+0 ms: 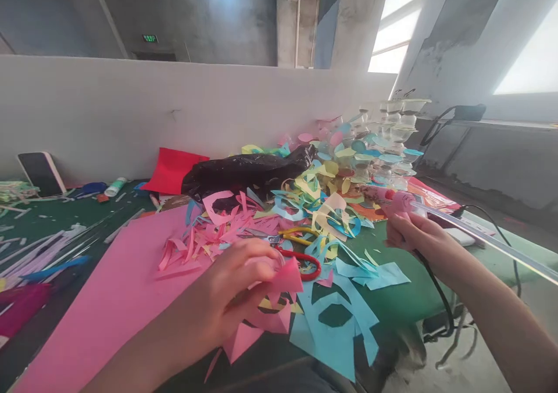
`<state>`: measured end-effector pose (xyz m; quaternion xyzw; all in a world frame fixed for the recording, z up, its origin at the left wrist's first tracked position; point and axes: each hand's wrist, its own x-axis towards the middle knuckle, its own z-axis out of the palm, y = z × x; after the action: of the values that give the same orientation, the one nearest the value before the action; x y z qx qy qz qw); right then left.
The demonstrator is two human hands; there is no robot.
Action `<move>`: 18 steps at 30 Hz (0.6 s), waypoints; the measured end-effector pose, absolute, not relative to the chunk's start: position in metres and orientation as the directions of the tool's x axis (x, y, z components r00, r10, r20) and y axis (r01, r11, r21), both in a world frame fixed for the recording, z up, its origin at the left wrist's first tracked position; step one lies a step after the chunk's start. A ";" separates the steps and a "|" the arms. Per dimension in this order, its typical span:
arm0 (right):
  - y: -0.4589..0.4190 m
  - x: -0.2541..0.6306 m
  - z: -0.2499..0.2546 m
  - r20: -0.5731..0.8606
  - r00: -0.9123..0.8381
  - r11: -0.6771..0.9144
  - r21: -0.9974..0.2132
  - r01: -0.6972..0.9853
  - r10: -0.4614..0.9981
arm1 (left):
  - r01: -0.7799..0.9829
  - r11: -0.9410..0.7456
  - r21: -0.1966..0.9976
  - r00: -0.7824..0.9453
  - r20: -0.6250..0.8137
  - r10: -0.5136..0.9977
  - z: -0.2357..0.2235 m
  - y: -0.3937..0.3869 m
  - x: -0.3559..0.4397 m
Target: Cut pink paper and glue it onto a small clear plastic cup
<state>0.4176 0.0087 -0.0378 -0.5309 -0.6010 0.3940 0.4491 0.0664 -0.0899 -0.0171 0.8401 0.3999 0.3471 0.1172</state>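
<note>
My right hand (410,227) is closed around a pink hot glue gun (401,200), its tip turned left over the paper pile. A long clear glue stick (488,237) runs out of its back, and a black cord (438,282) hangs below. My left hand (242,279) curls around a small translucent thing (278,258), seemingly a clear plastic cup, mostly hidden by the fingers. Cut pink paper (288,277) lies at its fingertips. Just beyond are scissors with red handles (311,270) and a pair with yellow handles (299,233). Blue paper with cut-out holes (325,338) lies to its right.
A large pink sheet (100,300) covers the table's left part. Behind the paper scraps (226,224) lies a black plastic bag (248,172). Stacked clear cups (399,125) with coloured paper discs stand at back right. A phone (41,174) leans against the partition (108,108).
</note>
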 end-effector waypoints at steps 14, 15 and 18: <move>0.007 0.421 -0.041 0.060 -0.094 0.071 -0.991 0.112 0.994 | 0.760 -0.503 0.411 0.230 0.554 0.800 -0.033 -0.053 0.048; 0.007 0.421 -0.042 0.062 -0.091 0.072 -0.991 0.115 0.994 | 0.767 -0.486 0.420 0.186 0.579 0.794 -0.030 -0.057 0.047; 0.008 0.422 -0.043 0.055 -0.070 0.064 -0.989 0.132 0.996 | 0.755 -0.515 0.406 0.160 0.648 0.745 -0.023 -0.075 0.045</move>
<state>0.4224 0.0078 -0.0427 -0.5004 -0.5634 0.4666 0.4631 0.0454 -0.0746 -0.0230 0.7616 0.4923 0.4213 -0.0058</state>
